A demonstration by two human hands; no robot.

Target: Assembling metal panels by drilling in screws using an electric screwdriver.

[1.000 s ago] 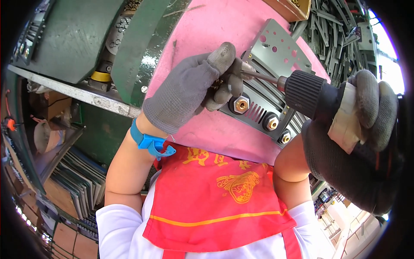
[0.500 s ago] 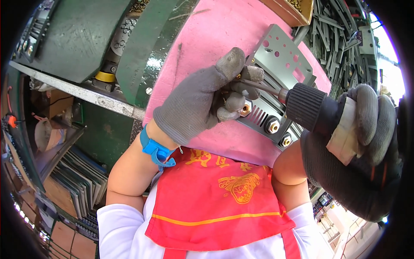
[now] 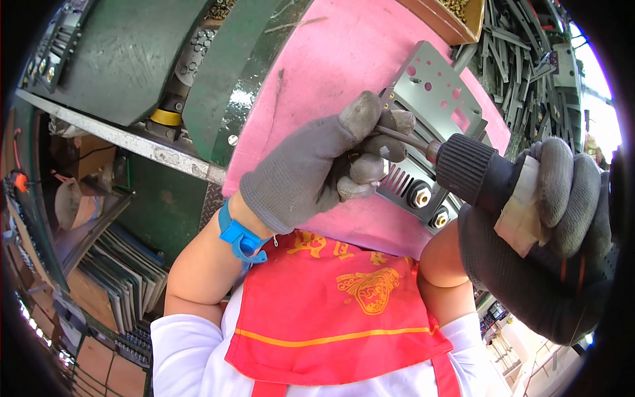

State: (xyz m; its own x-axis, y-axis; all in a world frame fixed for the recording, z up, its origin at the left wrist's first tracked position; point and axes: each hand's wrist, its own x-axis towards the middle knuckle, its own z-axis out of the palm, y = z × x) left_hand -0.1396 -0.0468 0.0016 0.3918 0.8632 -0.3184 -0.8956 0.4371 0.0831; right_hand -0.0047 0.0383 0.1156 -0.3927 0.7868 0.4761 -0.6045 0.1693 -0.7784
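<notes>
- Right hand (image 3: 565, 205): grip wrapped tightly round a black power driver (image 3: 466, 169), ribbed collar toward the left; a pale wrap shows by the fingers.
- Left hand (image 3: 307, 159): grey glove, grip partly closed, fingers curled in, thumb near the index finger. Driver's bit (image 3: 411, 139) runs in among these fingers; tip mostly hidden. Can't tell if a small part is pinched there or how firm the hold is.
- Grey plate (image 3: 423, 102), with holes and slots, lies on the pink-topped bench (image 3: 324, 73), beyond and below both hands.
- Brass fittings (image 3: 421, 196) on black seats sit along the plate's near edge; two plainly visible, another mostly behind the left fingers.
- Changed: left hand has shifted right and nearer the body, now covering most of the leftmost fitting, clear to see a second ago. Driver sits slightly lower in view, bit slanting more. View itself moved a little too.
- Meaning (judged): bit and left fingers remain paired, apparently above the plate, so driver looks not engaged with it.
- Around: cardboard box (image 3: 456, 33) of small brass-coloured pieces at far edge; heaped metal strips (image 3: 512, 63) at right.
</notes>
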